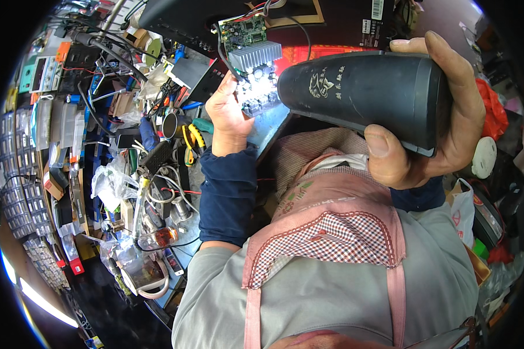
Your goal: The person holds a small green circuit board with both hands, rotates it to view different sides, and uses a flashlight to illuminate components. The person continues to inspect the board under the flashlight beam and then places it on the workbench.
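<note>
My right hand [449,118] grips a large black handheld device [362,94], likely a lamp, with a printed emblem on its side. Its narrow end is close to a green circuit board [244,32], part of which is lit bright white. A finned aluminium heat sink [255,56] sits across the board, with capacitors beside it. My left hand [231,113] holds the board's near left edge, fingers partly hidden behind it. Wires run from the board's far end towards a black equipment housing [179,22].
On the left, the cluttered bench holds yellow-and-black handled pliers [194,139], a magnifier [170,125], a glass pot [144,277], a phone [173,261] and cables. Parts drawers [22,174] stand farther left. A red plastic bag [491,109] lies at right.
</note>
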### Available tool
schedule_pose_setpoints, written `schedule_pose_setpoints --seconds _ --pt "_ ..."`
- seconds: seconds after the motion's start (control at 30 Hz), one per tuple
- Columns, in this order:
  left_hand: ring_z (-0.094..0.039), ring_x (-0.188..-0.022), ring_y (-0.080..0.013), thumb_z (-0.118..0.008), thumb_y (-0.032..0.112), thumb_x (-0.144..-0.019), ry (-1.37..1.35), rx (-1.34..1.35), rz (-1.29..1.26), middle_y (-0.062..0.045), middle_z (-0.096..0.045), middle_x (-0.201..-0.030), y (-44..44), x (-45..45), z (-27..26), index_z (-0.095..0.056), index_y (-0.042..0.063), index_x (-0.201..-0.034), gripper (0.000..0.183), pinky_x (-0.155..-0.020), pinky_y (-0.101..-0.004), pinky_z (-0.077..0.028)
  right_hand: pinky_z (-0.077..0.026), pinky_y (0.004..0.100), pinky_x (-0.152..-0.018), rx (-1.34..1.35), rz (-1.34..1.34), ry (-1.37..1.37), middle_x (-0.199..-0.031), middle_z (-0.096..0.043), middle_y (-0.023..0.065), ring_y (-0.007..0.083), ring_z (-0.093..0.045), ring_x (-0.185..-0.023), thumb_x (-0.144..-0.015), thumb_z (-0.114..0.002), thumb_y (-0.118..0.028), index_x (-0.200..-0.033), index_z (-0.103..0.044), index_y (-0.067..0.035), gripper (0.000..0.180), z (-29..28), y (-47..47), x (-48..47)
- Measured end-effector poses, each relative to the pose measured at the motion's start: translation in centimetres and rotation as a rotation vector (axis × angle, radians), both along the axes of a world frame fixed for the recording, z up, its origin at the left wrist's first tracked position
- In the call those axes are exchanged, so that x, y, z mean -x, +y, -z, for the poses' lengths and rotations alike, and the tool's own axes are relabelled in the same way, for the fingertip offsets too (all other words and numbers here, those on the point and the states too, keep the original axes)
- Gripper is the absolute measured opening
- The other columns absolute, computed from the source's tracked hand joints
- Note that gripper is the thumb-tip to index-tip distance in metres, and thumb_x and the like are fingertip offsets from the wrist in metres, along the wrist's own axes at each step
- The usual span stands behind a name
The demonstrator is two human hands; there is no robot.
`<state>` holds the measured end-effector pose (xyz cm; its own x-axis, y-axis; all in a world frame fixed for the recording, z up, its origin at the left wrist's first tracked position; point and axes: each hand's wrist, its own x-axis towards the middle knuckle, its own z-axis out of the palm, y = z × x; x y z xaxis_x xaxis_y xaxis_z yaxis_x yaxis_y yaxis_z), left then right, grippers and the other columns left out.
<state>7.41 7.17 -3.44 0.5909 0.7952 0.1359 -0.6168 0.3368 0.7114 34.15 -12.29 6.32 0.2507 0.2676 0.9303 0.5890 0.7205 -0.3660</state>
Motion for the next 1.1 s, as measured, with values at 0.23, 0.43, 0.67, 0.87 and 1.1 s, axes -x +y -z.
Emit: schedule_pose_setpoints --seconds 0.23,0.43,0.67,0.87,1.1 --pt "-0.068 -0.128 -0.0405 -0.049 0.033 -0.105 -0.103 0.146 0.05 -0.025 -0.069 -0.141 2.6 2.5 1.4 -0.062 -0.005 -0.142 0.054 -0.113 -0.0554 -0.054 -0.063 0.0319 -0.085 -0.052 -0.072 0.088 -0.13 -0.069 0.0325 0.0262 -0.075 -0.099 -0.089 -0.088 -0.029 -0.154 -0.042 0.018 0.093 0.6 1.0 1.0" --pt "-0.068 -0.123 -0.038 -0.043 0.035 -0.107 -0.138 0.096 0.035 -0.023 -0.07 -0.134 2.8 2.8 1.4 -0.061 -0.005 -0.14 0.055 -0.109 -0.0522 -0.056 -0.064 0.0333 -0.088 -0.094 -0.139 0.084 -0.131 -0.068 0.0337 0.0279 -0.075 -0.104 -0.087 -0.09 -0.026 -0.155 -0.04 0.018 0.095 1.5 1.8 0.7" --pt "-0.076 -0.11 -0.041 -0.061 0.025 -0.086 -0.138 0.25 0.157 -0.022 -0.077 -0.121 3.7 4.0 1.3 -0.07 -0.006 -0.124 0.049 -0.103 -0.0555 -0.06 -0.064 0.0347 -0.09 -0.062 -0.109 0.014 -0.131 -0.067 0.032 0.0287 -0.073 -0.109 -0.084 -0.093 -0.031 -0.154 -0.041 0.017 0.099 1.6 1.7 -0.2" --pt "-0.071 -0.08 -0.0315 -0.062 0.022 -0.078 0.134 0.193 -0.058 -0.018 -0.074 -0.098 1.6 1.4 -1.6 -0.07 -0.005 -0.117 0.048 -0.075 -0.0429 -0.059 -0.064 0.0356 -0.091 -0.036 -0.129 0.052 -0.13 -0.067 0.0302 0.0287 -0.072 -0.11 -0.084 -0.093 -0.035 -0.153 -0.044 0.016 0.098 2.1 1.7 -0.7" --pt "-0.078 -0.103 -0.035 -0.061 0.005 -0.097 -0.113 0.198 0.057 -0.021 -0.076 -0.12 3.1 5.1 2.0 -0.063 -0.011 -0.137 0.043 -0.1 -0.0514 -0.064 -0.063 0.0364 -0.092 -0.025 -0.127 0.011 -0.128 -0.068 0.0277 0.0286 -0.072 -0.11 -0.084 -0.093 -0.04 -0.153 -0.045 0.015 0.1 2.0 1.9 -1.4"
